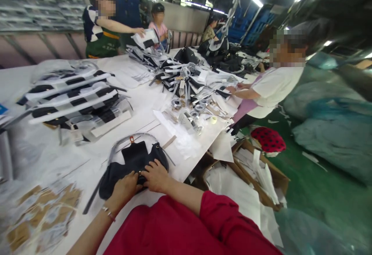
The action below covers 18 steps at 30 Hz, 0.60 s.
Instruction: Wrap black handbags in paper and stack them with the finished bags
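Note:
A small black handbag (pixel 132 162) with a grey strap lies flat on the white table (pixel 145 104) right in front of me. My left hand (pixel 125 187) rests on the bag's near edge, fingers curled and pinching at a small metal clasp. My right hand (pixel 156 175) lies next to it on the bag's lower right side, fingers bent and pressing on the leather. The two hands touch each other at the clasp. A bracelet sits on my left wrist; my right arm wears a red sleeve.
Stacks of black-and-white wrapped bags (pixel 72 96) fill the left of the table, brown tags (pixel 40 212) lie near left. Tape rolls and paper (pixel 192 115) sit mid-table. A cardboard box (pixel 255 173) stands on the green floor. Several people work around the table's far side and right edge.

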{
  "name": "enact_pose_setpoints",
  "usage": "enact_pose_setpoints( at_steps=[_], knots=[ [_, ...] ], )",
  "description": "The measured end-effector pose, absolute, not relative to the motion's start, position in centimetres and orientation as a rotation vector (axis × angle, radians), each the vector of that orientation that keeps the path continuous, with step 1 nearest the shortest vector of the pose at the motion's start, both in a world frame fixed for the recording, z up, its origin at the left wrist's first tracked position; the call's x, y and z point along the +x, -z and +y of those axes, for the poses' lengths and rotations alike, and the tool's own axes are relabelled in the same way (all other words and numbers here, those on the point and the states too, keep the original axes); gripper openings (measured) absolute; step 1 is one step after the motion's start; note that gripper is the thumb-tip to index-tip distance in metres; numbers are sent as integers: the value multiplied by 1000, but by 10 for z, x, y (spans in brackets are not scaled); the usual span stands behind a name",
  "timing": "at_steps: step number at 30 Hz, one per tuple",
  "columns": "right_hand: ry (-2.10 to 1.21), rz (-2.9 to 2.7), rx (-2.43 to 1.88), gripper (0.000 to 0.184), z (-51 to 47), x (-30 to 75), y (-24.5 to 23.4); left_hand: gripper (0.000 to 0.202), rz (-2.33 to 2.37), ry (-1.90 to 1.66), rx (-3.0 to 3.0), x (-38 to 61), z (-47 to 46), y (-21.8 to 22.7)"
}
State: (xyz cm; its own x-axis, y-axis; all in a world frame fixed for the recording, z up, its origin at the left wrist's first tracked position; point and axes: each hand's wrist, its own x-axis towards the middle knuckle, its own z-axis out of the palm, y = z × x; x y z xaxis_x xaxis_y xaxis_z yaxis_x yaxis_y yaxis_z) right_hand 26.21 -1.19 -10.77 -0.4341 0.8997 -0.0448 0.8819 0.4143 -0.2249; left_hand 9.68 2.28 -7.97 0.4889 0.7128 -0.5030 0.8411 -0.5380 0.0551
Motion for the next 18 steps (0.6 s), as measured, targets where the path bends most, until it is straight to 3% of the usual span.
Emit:
enact_pose_setpoints(
  at_steps=[6, 11, 15, 18],
  knots=[
    [-238, -2527, -1366, 31, -34, 278, 107, 33, 1408, 711, 2514, 119, 6, 69],
    [-340, -2279, -1202, 35, -87, 323, 132, 34, 1428, 848, 2485, 124, 13, 71],
    [-753, -1752, -1593, 32, -169, 377, 187, 31, 1469, 928, 2390, 131, 24, 72],
    [-958, -793, -1979, 14, -235, 433, 229, 25, 1515, 896, 2336, 137, 24, 64]
  ],
)
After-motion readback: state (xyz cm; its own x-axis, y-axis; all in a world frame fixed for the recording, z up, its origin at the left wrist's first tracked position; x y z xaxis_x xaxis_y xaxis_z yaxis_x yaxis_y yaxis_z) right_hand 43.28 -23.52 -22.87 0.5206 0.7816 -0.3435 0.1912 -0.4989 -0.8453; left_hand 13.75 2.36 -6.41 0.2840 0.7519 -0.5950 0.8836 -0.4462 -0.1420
